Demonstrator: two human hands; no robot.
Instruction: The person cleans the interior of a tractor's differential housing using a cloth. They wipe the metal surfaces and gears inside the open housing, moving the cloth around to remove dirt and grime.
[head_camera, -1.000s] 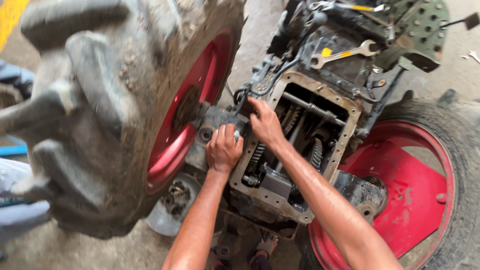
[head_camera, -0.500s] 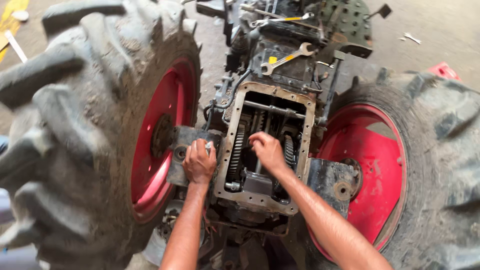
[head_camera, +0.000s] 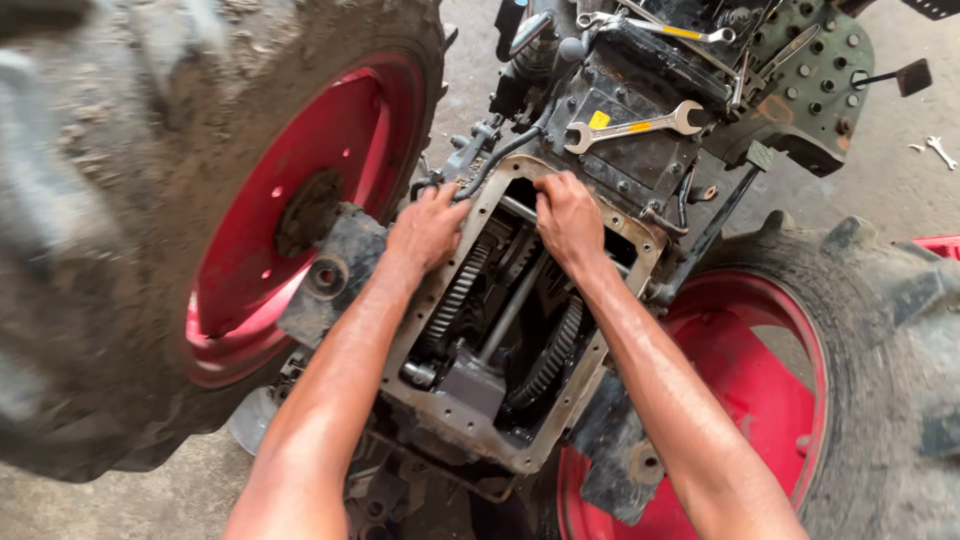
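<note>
An open tractor gearbox housing sits between two big wheels, showing greasy gears and a steel shaft inside. My left hand rests on the housing's far left rim, its fingers curled over the edge beside a black hose. My right hand reaches into the far end of the opening, fingers bent down around a part inside that I cannot make out.
A muddy tyre with a red rim stands at the left, another red-rimmed wheel at the right. Open-ended spanners lie on the dark casing beyond the opening. A small spanner lies on the concrete floor.
Both hands have moved from the middle and left side of the housing up to its far end. The view has shifted and come closer.
</note>
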